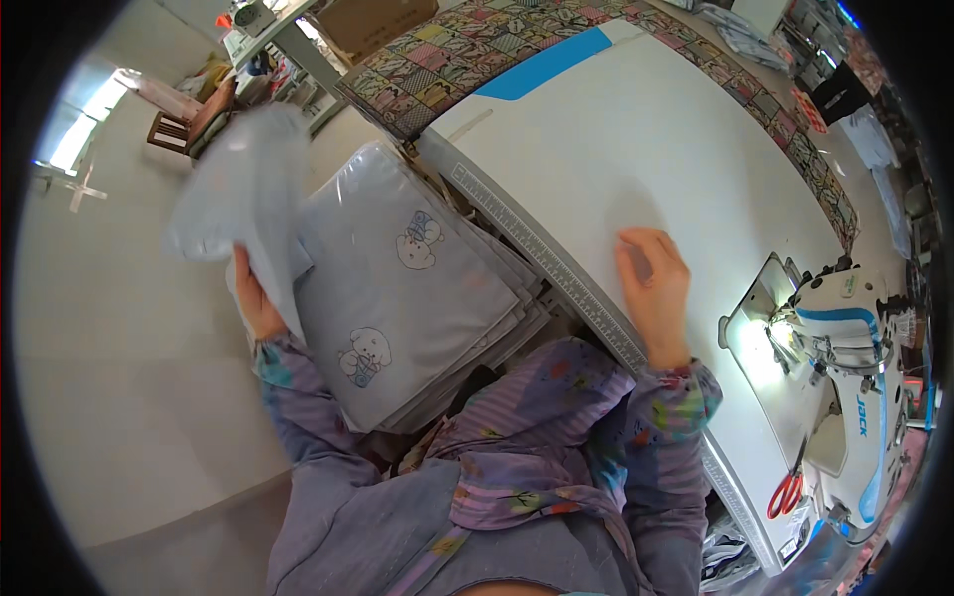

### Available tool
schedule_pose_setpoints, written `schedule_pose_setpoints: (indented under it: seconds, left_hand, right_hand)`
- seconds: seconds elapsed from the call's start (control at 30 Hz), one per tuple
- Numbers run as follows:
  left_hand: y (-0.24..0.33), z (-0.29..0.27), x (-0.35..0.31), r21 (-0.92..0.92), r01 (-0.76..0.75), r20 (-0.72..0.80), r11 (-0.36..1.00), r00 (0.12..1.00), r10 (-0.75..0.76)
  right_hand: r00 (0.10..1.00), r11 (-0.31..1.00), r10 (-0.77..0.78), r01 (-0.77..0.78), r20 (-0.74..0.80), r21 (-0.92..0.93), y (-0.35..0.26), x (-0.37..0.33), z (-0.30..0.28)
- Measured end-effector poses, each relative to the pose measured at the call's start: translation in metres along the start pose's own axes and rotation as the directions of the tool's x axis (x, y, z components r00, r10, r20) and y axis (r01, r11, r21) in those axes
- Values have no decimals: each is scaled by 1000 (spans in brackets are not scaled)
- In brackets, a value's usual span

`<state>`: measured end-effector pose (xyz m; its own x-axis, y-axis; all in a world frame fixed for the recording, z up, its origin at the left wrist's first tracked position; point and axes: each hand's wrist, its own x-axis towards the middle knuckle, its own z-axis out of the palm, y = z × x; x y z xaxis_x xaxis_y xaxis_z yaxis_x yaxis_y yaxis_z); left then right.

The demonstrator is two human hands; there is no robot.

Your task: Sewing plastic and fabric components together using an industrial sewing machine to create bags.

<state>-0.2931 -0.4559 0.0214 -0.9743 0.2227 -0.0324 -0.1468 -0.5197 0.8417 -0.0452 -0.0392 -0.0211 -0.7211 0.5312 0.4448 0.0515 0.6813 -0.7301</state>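
At the left, my left hand [256, 303] is closed on a pale, light grey sheet [238, 189]. The sheet is raised and blurred by motion, so I cannot tell whether it is cloth or plastic. Just right of that hand lies a stack of grey fabric pieces [397, 288]. The top piece carries two printed white puppies and has a shiny look near its far edge. My right hand [656, 293] is over the white sewing table [566, 159], fingers curved and a gap between thumb and fingers. Nothing shows in it.
On the right of the table stands a white and blue sewing machine [845, 338], its lamp lit. Red-handled scissors [787, 492] lie beside it. A ruler strip [537, 253] runs along the table's near edge. Patterned cloth [427, 74] borders the far side. A wooden chair [194, 124] stands far left.
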Motion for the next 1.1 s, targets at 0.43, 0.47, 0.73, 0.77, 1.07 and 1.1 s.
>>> schedule_pose_setpoints:
  seconds: [0.43,0.47,0.73,0.77,1.07,1.1]
  left_hand:
    - [-148,467,-27,-59,581,860,812,443,-254]
    - [-169,489,-5,-51,594,870,803,422,-256]
    - [-351,441,-12,41,-975,992,219,12,-128]
    - [-362,427,-29,15,-993,989,116,-2,-149]
    - [-341,407,-30,175,-885,947,432,32,-320]
    - [-333,400,-10,179,-828,947,531,-2,-322]
  right_hand:
    - [806,496,-11,-510,592,703,-13,-113,30]
    - [815,502,6,-503,579,703,-22,-124,26]
    - [815,449,572,-408,95,795,-60,-206,-12]
    - [757,534,638,-564,137,630,-53,-226,-18]
    - [873,898,438,-416,-215,140,-10,-298,-69]
    - [901,900,405,-363,-153,243,-12,-310,-96]
